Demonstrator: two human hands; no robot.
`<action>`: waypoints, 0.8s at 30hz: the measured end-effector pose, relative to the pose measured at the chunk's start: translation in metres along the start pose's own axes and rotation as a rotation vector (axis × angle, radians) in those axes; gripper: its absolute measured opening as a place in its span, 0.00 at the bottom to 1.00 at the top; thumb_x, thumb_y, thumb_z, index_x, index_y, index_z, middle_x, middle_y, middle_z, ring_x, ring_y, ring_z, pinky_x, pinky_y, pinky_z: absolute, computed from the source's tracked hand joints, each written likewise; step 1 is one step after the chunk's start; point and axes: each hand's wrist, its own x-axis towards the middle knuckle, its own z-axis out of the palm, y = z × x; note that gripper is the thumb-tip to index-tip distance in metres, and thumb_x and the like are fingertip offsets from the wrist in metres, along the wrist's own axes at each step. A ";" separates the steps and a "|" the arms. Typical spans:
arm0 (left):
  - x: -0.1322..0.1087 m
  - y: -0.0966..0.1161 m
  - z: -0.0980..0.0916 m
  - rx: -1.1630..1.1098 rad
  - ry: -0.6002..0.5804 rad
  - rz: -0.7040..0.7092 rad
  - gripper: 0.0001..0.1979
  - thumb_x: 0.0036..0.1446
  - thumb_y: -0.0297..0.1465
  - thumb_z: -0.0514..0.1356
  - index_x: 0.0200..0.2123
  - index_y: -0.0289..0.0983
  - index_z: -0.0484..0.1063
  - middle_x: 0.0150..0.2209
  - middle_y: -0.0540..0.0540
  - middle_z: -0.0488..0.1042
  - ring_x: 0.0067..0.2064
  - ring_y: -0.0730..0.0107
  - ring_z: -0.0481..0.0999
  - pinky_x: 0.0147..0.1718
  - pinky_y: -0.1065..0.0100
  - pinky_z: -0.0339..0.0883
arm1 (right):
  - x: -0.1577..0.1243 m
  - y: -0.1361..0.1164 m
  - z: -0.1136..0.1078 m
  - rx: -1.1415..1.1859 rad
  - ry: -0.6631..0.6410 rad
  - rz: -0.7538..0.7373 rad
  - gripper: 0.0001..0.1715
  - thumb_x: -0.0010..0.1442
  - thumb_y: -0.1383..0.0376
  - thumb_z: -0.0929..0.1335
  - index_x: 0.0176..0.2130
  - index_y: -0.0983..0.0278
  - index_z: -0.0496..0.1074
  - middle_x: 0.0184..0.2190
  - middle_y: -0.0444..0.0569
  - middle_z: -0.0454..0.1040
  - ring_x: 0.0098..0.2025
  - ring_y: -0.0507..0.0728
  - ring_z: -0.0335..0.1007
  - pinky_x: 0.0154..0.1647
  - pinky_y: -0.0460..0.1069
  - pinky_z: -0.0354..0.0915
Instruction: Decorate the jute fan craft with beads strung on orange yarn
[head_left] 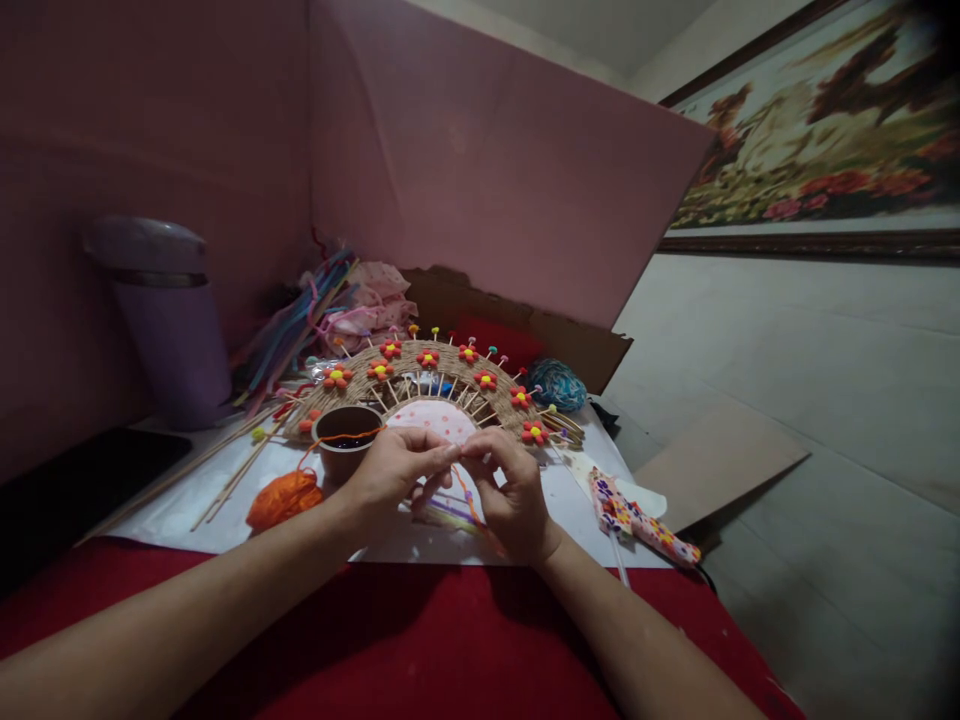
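My left hand (405, 465) and my right hand (511, 490) meet in a pinch above the white sheet, fingertips nearly touching. Between them they grip orange yarn (352, 434). One strand runs from the orange yarn ball (283, 500) over the dark cup (337, 425) to my left hand. Another length hangs below the hands, with small purple bits on it. The exact spot being pinched is hidden by the fingers. Just behind stands a woven half-round piece (442, 352) with red and orange flowers, thin sticks and a dotted pink-white centre (431, 416).
At the left stand a purple tumbler (174, 330) and a black flat object (97, 485). Pipe cleaners (300, 310) lie behind, with a blue yarn ball (556, 385) at the back right. A flower-patterned glue gun (637, 520) rests at the right edge. Loose sticks (232, 478) lie left.
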 end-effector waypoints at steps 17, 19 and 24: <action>0.002 -0.010 0.006 -0.253 0.049 -0.153 0.12 0.44 0.34 0.67 0.20 0.32 0.70 0.17 0.50 0.67 0.14 0.81 0.59 0.09 0.77 0.51 | -0.005 -0.004 0.004 -0.109 0.112 0.074 0.03 0.58 0.70 0.66 0.32 0.62 0.69 0.26 0.45 0.70 0.30 0.54 0.65 0.29 0.48 0.63; 0.002 -0.010 0.007 -0.289 0.065 -0.168 0.11 0.44 0.32 0.66 0.21 0.31 0.70 0.17 0.50 0.68 0.14 0.82 0.59 0.09 0.78 0.50 | -0.005 -0.005 0.004 -0.124 0.104 0.058 0.04 0.58 0.70 0.66 0.32 0.62 0.69 0.26 0.46 0.69 0.31 0.54 0.65 0.29 0.48 0.63; 0.000 -0.012 0.007 -0.322 0.096 -0.185 0.11 0.44 0.32 0.66 0.22 0.30 0.71 0.18 0.50 0.68 0.16 0.83 0.59 0.11 0.80 0.49 | -0.004 -0.009 0.006 -0.137 0.057 0.006 0.04 0.57 0.70 0.66 0.31 0.63 0.70 0.27 0.46 0.70 0.30 0.54 0.65 0.26 0.47 0.62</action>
